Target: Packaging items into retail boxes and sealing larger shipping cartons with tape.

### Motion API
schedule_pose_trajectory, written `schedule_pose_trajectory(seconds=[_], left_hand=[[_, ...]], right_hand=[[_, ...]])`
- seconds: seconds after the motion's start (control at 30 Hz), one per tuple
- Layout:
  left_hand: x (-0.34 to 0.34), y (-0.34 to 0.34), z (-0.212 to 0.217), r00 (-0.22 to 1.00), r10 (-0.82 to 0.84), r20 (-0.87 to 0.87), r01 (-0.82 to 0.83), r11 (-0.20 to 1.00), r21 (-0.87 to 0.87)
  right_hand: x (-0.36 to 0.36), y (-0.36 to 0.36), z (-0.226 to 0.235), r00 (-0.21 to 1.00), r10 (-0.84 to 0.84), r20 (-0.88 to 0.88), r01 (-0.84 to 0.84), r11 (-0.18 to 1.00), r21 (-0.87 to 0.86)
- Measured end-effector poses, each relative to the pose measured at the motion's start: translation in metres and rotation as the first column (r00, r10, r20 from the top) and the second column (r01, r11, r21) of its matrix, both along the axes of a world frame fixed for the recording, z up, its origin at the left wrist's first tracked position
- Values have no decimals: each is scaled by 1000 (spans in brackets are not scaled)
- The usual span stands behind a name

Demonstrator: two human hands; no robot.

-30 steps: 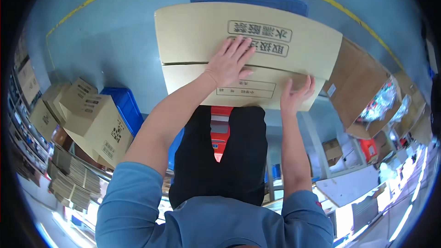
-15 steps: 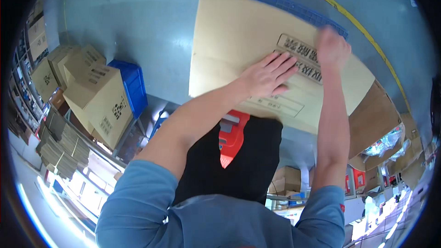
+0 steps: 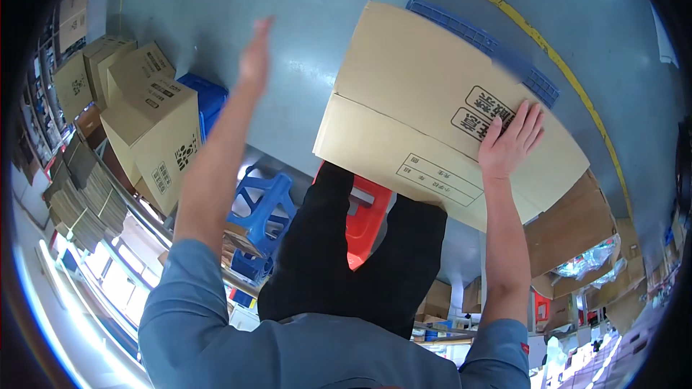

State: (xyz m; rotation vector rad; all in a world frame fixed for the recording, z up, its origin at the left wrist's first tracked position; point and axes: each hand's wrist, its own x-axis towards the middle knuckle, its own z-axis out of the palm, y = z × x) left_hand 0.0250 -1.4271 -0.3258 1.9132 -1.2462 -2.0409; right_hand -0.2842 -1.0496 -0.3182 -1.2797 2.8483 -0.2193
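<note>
A large cardboard box (image 3: 404, 79) with dark print lies in front of my knees, its top flaps meeting along a seam. My right hand (image 3: 508, 140) rests flat on the box's right part, over some of the print, fingers spread. Off to the box's left, my left hand (image 3: 254, 57) is raised in the air above the floor. It is seen edge-on and a little blurred, with its fingers stretched out and nothing visible in it. A blue plastic crate or pallet (image 3: 450, 23) shows past the box's far edge, partly hidden by it.
Several cardboard boxes (image 3: 148, 112) stand at the left beside a blue bin (image 3: 205, 101). Nearer is a blue stool (image 3: 263, 205). A red stool (image 3: 367, 227) shows between my legs. At right, an open carton (image 3: 577, 227) holds clear plastic bags. A yellow line (image 3: 548, 50) crosses the floor.
My left hand has left the box and swung up to the left. My right hand, blurred and closed before, now lies flat on the box. The box appears farther right and turned slightly.
</note>
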Motion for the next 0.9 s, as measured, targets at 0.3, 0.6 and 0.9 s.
schedule_pose_trajectory(seconds=[0.3, 0.6, 0.9], left_hand=[[-12, 69, -57, 960, -226, -165, 272, 896, 352], [-12, 97, -28, 953, 176, -245, 2, 808, 589], [-54, 129, 25, 805, -386, 451, 495, 856, -150]], right_hand=[[13, -20, -10, 998, 58, 5, -58, 997, -47], [8, -6, -10, 999, 38, 18, -38, 999, -31], [9, -13, -5, 999, -10, 48, 10, 1000, -4]])
